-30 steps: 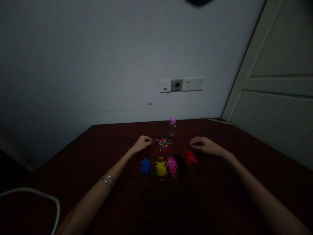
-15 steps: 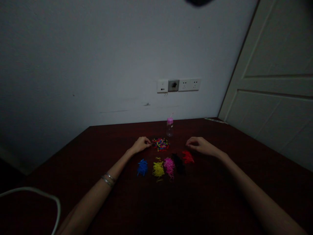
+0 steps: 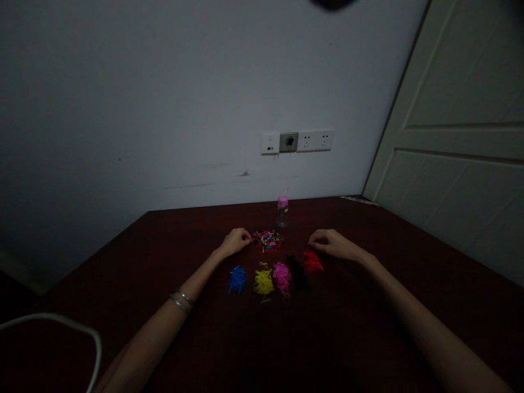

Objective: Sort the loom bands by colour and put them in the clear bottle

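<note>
My left hand rests at the left edge of a mixed pile of coloured rubber bands, its fingertips pinched together at the pile; what is between them is too small to make out. My right hand is just above and to the right of the red rubber bands, fingers curled with thumb and fingertips together; anything held there is hidden. Nearer to me lie sorted heaps: blue bands, yellow bands, pink bands and black bands.
A clear bottle with a pink lid stands behind the mixed pile on the dark red table. Wall sockets are above it. A white cable curves at the lower left. A pale door is on the right.
The whole view has shifted slightly, so things appear a little further left. Both hands keep nearly the same places relative to the heaps.
</note>
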{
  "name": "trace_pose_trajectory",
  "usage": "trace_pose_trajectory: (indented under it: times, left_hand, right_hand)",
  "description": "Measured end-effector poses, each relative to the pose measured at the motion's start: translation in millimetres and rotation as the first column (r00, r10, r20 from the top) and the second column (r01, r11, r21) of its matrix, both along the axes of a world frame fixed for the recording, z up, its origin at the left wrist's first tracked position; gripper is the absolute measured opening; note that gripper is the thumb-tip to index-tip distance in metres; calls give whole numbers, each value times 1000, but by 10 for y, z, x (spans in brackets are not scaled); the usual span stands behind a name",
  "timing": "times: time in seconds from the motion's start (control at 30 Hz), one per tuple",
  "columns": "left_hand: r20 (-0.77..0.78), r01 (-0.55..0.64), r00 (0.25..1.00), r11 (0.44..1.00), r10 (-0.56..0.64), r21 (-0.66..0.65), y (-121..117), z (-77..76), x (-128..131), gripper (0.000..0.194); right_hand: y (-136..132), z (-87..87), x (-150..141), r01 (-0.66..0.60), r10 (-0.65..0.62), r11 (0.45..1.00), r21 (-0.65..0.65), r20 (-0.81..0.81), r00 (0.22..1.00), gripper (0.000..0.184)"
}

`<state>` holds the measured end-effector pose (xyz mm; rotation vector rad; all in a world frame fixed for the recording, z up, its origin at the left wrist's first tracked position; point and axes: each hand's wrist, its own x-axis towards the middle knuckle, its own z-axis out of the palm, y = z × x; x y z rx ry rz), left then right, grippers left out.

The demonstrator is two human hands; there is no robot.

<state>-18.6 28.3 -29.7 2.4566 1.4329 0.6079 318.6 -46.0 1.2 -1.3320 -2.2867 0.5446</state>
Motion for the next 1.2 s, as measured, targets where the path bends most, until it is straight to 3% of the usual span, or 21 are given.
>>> trace_pose_trajectory:
  times: [0.53,0.77,0.87,0.97,1.03,1.13,1.2]
  left_hand:
    - [-80,-30,996,997,35,68,-58,4,43,19]
    - [15,-25,1000,998,24,54,-48,-46,43,17]
    - [146,-20,989,999,25,-37,-43,-5,44,15]
    - [390,-6,916,975,94,-220,-53,110,20,16]
    - [565,45,810,943,158,-328,-83,225,0,22]
    - [769,192,614,911,178,-364,-167,420,2,31]
    - [832,261,531,903,162,-342,-234,535,27,31]
  right_hand:
    - [4,-26,-1,-2,3,1000,-26,35,999,24]
    - [-26,-8,-28,17,-16,999,-42,34,999,23]
    - [-25,-11,-24,19,-18,998,-53,36,999,22]
    - [-22,-16,-20,16,-15,999,-42,44,999,23]
    - [-21,-21,-21,17,-15,999,-35,49,999,24]
    - [-15,-32,-22,7,-5,1000,-26,54,999,25]
    - [-7,-41,-18,0,1,1000,-26,54,999,26]
